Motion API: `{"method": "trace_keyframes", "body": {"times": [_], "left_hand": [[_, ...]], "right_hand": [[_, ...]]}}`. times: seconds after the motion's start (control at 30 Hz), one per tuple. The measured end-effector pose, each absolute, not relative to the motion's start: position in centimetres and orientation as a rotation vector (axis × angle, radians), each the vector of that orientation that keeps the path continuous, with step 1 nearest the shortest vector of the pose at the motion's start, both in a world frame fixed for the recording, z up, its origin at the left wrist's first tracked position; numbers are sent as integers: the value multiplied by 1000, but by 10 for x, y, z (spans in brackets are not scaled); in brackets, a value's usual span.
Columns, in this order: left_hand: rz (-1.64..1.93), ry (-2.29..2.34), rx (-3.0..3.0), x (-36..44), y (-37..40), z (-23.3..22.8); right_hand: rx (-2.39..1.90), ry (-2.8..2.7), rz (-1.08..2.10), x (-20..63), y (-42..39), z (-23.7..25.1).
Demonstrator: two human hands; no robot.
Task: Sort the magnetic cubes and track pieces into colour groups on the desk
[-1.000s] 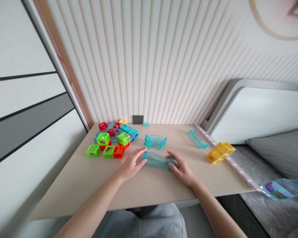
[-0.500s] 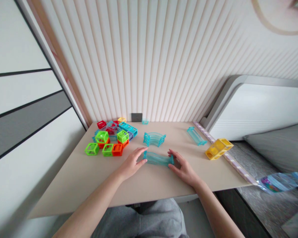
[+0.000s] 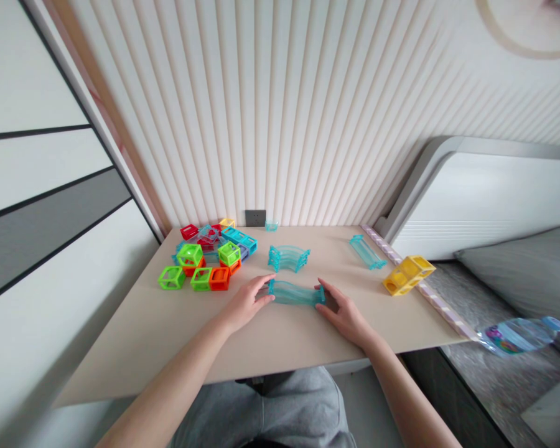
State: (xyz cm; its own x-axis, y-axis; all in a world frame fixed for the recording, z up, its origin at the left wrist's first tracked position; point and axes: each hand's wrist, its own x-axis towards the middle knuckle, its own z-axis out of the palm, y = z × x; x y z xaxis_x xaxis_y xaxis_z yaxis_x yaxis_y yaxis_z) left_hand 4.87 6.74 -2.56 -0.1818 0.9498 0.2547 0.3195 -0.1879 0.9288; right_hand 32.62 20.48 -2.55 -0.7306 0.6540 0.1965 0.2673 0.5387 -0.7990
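Writing: a printed label shows on the bottle [image 3: 518, 335], too blurred to read; no other writing is legible.

Surface: beige table [image 3: 168, 336], set into a corner. Ribbed white wall panels run along its far edge, with a dark socket [image 3: 255, 218] low on them. White and grey cabinet panels stand at the left edge. A bed with a grey headboard [image 3: 429, 180] lies beyond the right edge, and the bottle rests on it.

Track piece [image 3: 295, 292]: clear teal plastic, a gently wavy channel with ribbed ends, lying flat near the table's middle, crosswise to the person.

Left hand [image 3: 245, 303]: fingertips touch the piece's left end, fingers loosely spread, not closed around it.

Right hand [image 3: 343, 309]: fingertips touch the right end, likewise spread.

Curved track stack [image 3: 288, 257]: same teal, just behind the piece.

Straight track [image 3: 366, 252]: teal, toward the far right corner.

Yellow block [image 3: 408, 275]: at the right edge.

Cube pile [image 3: 205, 258]: green, orange, red and blue frames, toward the far left corner.
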Motion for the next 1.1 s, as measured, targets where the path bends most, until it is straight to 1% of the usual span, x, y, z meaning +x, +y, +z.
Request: {"method": "trace_keyframes", "body": {"times": [0.23,0.47,0.63,0.83,0.9,0.97,1.1], "left_hand": [[1440,1523,1550,48,70,-24],[1427,1508,1577,49,69,-25],[1391,1484,1585,52,68,-25],[1426,1484,1613,49,69,-30],[1405,1490,1620,49,69,-31],[1394,1493,1625,49,69,-31],[1374,1514,1650,50,69,-29]], "right_hand": [[-748,-2180,1201,324,206,-30],[-753,-2189,1096,322,205,-26],[-717,-1879,1300,314,201,-17],[-684,-1521,1368,303,203,12],[-672,-1452,1480,299,205,25],[-702,-1444,1660,295,207,38],[-826,-1610,2004,278,209,56]]}}
